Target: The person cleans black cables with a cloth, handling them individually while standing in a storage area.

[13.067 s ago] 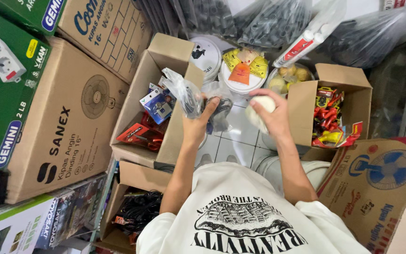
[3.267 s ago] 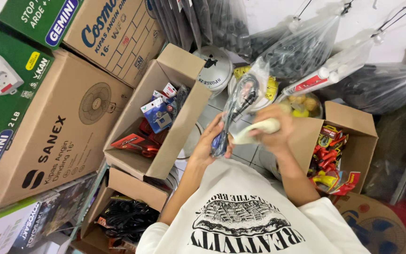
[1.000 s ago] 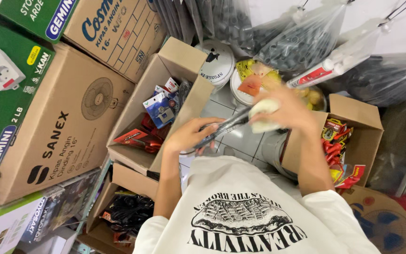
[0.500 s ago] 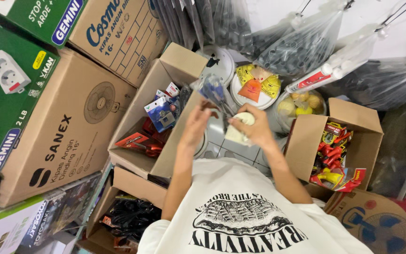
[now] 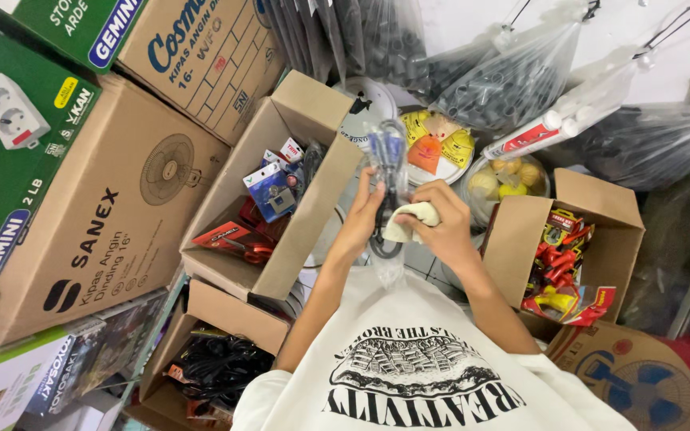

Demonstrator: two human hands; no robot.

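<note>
Since half a second ago we are lifting the clear packet [image 5: 387,172] higher | left hand [image 5: 363,215] gripping packet | right hand [image 5: 439,227] clutching cloth [image 5: 410,221], wiping it above open box [image 5: 281,191]

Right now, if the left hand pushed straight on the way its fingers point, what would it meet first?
The left hand points up-frame along the clear plastic packet it grips; beyond that, probably the white round lid, though depth is unclear.

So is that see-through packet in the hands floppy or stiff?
Probably floppy: the clear plastic packet looks crinkled and loose above the left hand. Likely light, since fingers alone hold it up. It may be slippery where the right hand presses a pale cloth on it.
</note>
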